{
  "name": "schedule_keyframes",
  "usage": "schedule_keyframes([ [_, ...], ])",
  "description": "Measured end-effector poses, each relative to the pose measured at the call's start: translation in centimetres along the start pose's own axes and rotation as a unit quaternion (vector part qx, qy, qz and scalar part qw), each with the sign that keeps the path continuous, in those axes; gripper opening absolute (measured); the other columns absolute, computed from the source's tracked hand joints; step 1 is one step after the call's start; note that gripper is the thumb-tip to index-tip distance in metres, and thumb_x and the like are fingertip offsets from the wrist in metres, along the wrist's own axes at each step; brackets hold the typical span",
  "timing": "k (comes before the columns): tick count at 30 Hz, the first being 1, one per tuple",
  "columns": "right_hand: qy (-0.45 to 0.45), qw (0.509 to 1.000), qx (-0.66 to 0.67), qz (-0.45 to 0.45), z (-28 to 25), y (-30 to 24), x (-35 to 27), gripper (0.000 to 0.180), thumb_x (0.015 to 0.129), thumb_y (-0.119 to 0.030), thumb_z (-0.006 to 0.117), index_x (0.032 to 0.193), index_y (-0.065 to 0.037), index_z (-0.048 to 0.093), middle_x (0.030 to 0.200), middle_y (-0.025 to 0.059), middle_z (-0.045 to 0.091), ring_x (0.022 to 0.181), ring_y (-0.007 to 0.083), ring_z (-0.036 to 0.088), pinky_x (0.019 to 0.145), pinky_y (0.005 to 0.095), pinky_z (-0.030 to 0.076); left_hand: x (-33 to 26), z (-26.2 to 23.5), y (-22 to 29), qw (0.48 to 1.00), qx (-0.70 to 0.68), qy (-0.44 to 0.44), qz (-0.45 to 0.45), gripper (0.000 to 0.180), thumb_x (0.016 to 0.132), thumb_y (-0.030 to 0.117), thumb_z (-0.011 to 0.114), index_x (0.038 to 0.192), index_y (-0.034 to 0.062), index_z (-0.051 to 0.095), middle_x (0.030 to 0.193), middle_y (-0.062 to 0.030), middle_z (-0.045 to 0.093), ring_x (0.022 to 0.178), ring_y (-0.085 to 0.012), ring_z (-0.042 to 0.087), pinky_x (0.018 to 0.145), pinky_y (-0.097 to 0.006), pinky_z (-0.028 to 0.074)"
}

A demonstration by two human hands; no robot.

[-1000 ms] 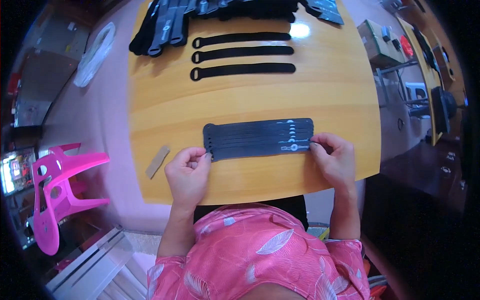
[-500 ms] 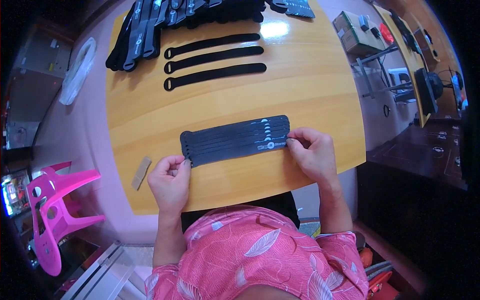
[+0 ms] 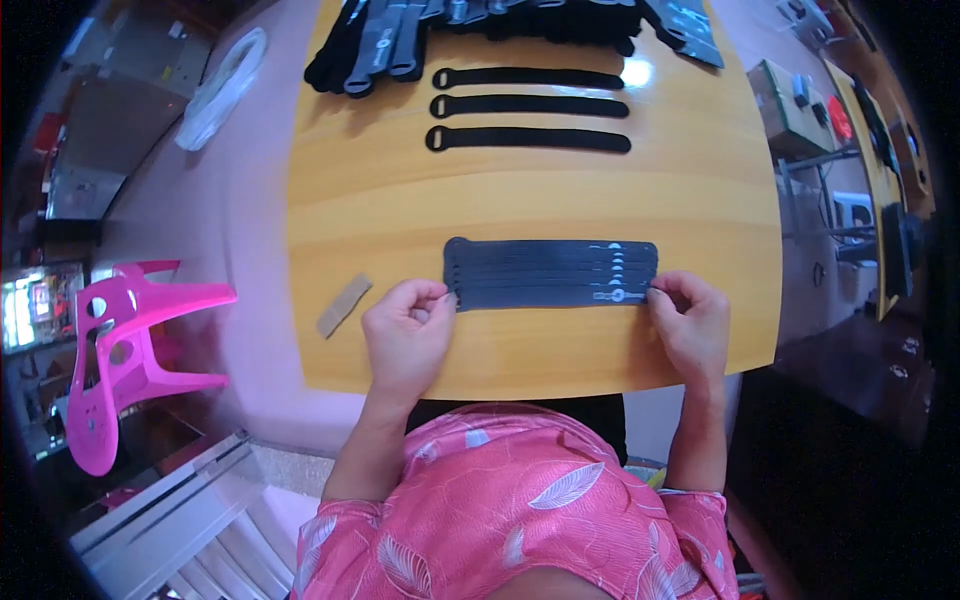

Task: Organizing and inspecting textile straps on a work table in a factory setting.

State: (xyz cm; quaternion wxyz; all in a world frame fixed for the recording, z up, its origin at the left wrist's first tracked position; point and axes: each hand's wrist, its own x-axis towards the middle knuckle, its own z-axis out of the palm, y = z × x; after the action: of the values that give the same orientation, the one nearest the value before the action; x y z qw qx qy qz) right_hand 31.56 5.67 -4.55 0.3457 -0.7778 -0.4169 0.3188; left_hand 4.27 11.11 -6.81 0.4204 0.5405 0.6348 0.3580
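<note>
Near the front of the wooden table lies an overlapping row of dark hook-and-loop straps (image 3: 550, 272), fanned so that each edge shows, with pale printing toward their right ends. My left hand (image 3: 408, 335) pinches the near corner of the row's left end, where the loop ends are stacked. At the opposite end, the fingers of my right hand (image 3: 692, 325) are closed on the near right corner. Both hands rest low at the straps' near edge. What lies between the fingertips is partly hidden.
Three single black straps (image 3: 530, 139) lie parallel farther back. Behind them is a big pile of dark straps (image 3: 385, 45). A small brown strip (image 3: 343, 305) lies left of my left hand. A pink stool (image 3: 150, 300) stands off the left side, and a box (image 3: 788, 110) beyond the right edge.
The whole view has swung, so the table and straps appear farther right and straighter. Both hands keep their pinch on the strap row's two ends.
</note>
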Motion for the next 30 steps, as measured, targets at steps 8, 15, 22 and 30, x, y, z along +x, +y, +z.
schedule_keyframes([
  [8,-0.003,1.000,0.003,0.008,-0.23,-0.20,0.15,0.010,0.079,-0.006,0.064,0.083,0.002,0.067,0.064,0.0044,0.063,0.059,0.0080,0.058,0.055,0.0244,0.046,-0.06,0.13,-0.03,1.000,0.024,0.001,0.019,0.006,0.078,-0.001,0.068,0.082,-0.0018,0.064,0.068,0.0029,0.059,0.056,-0.0010,0.047,0.049,-0.017,0.038],
  [15,-0.009,1.000,0.001,0.004,-0.06,-0.02,0.28,0.013,0.077,-0.009,0.065,0.084,0.002,0.068,0.068,0.0098,0.066,0.061,0.0127,0.063,0.060,0.0268,0.050,0.04,-0.14,0.33,1.000,0.016,-0.002,-0.004,0.004,0.078,-0.003,0.067,0.081,-0.0032,0.065,0.068,0.0029,0.059,0.056,0.0001,0.046,0.050,-0.016,0.038],
  [22,-0.001,1.000,0.008,-0.012,0.12,0.31,0.29,0.013,0.076,-0.007,0.064,0.083,0.003,0.067,0.067,0.0113,0.066,0.062,0.0139,0.064,0.060,0.0270,0.051,0.22,-0.12,-0.07,1.000,0.001,0.000,-0.030,0.005,0.078,-0.003,0.066,0.083,-0.0031,0.065,0.069,0.0025,0.059,0.057,0.0006,0.046,0.050,-0.016,0.037],
  [30,-0.003,1.000,-0.001,0.012,-0.01,-0.02,0.26,0.011,0.076,-0.008,0.064,0.082,0.001,0.067,0.066,0.0102,0.066,0.060,0.0129,0.063,0.060,0.0268,0.050,0.15,-0.03,0.02,1.000,-0.014,-0.002,-0.028,0.004,0.078,-0.003,0.066,0.082,-0.0037,0.065,0.069,0.0025,0.059,0.057,0.0004,0.045,0.050,-0.016,0.038],
])
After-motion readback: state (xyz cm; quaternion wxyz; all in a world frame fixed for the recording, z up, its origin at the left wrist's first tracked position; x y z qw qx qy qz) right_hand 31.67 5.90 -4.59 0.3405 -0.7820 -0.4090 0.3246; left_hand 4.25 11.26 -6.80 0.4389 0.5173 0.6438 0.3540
